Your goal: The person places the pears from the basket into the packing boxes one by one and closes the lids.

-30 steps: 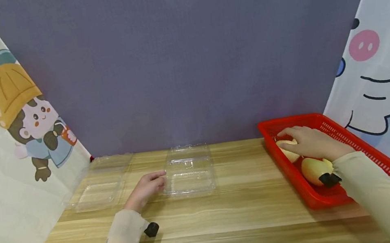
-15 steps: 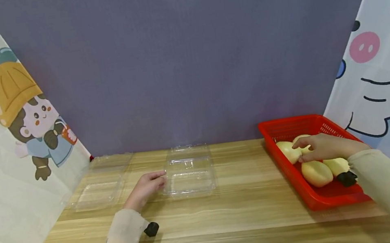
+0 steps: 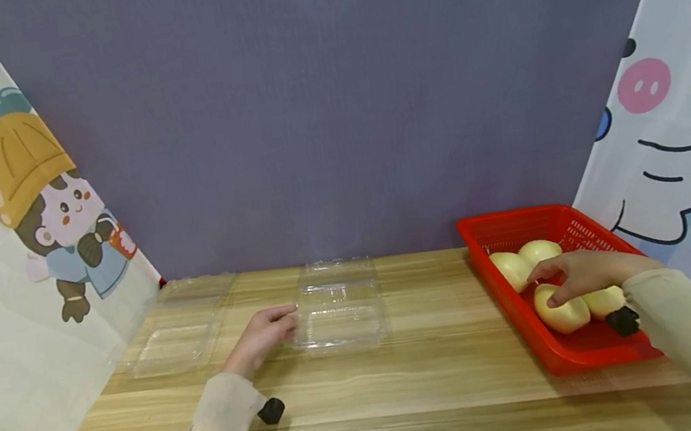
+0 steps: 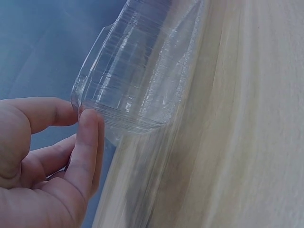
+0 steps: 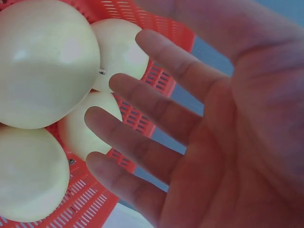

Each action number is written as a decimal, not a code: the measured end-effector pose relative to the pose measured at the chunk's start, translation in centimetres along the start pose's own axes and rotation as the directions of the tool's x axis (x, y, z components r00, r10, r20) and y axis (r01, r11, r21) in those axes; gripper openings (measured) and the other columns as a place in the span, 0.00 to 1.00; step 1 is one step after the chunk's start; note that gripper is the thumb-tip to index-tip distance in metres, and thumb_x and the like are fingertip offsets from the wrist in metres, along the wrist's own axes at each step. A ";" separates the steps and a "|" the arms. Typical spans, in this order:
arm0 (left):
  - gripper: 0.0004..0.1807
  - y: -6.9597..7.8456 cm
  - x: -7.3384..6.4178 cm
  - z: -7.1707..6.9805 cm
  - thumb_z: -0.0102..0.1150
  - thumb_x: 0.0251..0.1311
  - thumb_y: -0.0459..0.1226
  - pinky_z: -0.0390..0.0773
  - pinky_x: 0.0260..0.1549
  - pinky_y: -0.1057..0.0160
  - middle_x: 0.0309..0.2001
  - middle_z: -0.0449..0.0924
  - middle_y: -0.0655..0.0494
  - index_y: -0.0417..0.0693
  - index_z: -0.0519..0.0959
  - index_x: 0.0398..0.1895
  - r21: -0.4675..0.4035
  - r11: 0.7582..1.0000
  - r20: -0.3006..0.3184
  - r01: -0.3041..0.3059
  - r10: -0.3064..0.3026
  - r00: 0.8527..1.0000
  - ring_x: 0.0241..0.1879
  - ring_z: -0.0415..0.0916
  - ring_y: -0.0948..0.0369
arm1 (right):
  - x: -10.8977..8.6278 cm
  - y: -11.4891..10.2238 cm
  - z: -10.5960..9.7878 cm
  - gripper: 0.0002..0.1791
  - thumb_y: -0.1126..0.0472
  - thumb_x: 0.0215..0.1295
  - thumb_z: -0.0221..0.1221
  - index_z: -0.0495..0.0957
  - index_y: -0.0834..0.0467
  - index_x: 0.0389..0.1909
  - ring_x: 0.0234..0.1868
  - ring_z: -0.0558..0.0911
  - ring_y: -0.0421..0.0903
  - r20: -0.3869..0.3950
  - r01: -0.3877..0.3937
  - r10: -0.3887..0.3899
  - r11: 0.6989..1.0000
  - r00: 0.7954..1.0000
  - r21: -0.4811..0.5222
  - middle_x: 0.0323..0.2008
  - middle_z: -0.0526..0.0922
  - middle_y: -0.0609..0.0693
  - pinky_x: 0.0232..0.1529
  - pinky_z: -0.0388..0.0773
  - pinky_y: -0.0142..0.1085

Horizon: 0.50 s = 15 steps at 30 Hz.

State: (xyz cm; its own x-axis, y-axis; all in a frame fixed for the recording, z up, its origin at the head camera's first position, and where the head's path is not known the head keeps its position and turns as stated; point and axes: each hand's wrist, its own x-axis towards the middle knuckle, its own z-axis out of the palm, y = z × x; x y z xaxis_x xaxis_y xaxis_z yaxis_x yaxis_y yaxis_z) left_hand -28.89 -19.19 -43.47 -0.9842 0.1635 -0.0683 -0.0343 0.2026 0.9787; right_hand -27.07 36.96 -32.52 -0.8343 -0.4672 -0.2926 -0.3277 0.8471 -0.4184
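My left hand (image 3: 263,338) pinches the left edge of a clear plastic clamshell box (image 3: 342,324), which stands with its lid folded back on the wooden table. In the left wrist view the thumb and index finger (image 4: 52,113) meet at the box's rim. My right hand (image 3: 588,269) is over the red basket, fingers spread and holding nothing, its fingertips overlapping the front pale yellow pear (image 3: 562,318). Several such pears lie in the basket; two more (image 3: 539,253) sit behind the hand. The right wrist view shows the open palm beside a large pear (image 5: 45,64).
A red plastic basket (image 3: 574,362) with slotted sides stands at the right of the table (image 3: 409,396). Another clear clamshell box (image 3: 169,348), also with its lid back, lies at the left. A grey backdrop (image 3: 331,108) rises along the table's far edge.
My right hand has moved off the back left pear, rightward and then nearer, to above the front pear. My left hand and its box have shifted very slightly right.
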 end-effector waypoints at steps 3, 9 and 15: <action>0.24 0.0 0.0 0.1 0.50 0.71 0.28 0.79 0.55 0.57 0.63 0.69 0.27 0.21 0.65 0.66 -0.001 1.000 0.002 -0.001 0.001 1.000 0.58 0.75 0.42 | -0.1 0.1 0.0 0.31 0.52 0.57 0.72 0.78 0.60 0.60 0.56 0.72 0.62 0.010 -0.045 0.045 0.999 0.999 0.028 0.56 0.78 0.60 0.55 0.69 0.66; 0.24 -0.1 0.0 0.3 0.51 0.72 0.29 0.79 0.55 0.59 0.64 0.68 0.27 0.22 0.65 0.67 -0.003 1.000 0.011 0.001 -0.001 1.000 0.59 0.74 0.42 | -0.2 0.3 0.1 0.27 0.54 0.54 0.73 0.79 0.58 0.55 0.54 0.71 0.60 0.034 -0.093 0.092 0.995 0.995 0.040 0.51 0.77 0.57 0.53 0.71 0.62; 0.24 0.0 -0.1 0.4 0.51 0.72 0.29 0.79 0.55 0.58 0.64 0.69 0.28 0.24 0.66 0.67 -0.005 1.000 -0.006 0.018 -0.018 1.000 0.59 0.74 0.41 | -0.2 0.7 0.6 0.24 0.59 0.50 0.74 0.78 0.57 0.48 0.50 0.70 0.56 0.036 -0.061 0.059 0.997 0.998 0.049 0.46 0.75 0.53 0.47 0.72 0.47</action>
State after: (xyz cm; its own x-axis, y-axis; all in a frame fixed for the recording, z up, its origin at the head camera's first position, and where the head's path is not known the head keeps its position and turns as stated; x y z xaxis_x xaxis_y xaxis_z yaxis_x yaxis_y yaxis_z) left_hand -28.77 -18.80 -43.52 -0.9843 0.1543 -0.0853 -0.0533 0.2010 0.9781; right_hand -26.91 37.49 -33.26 -0.8359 -0.4252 -0.3472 -0.2541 0.8604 -0.4418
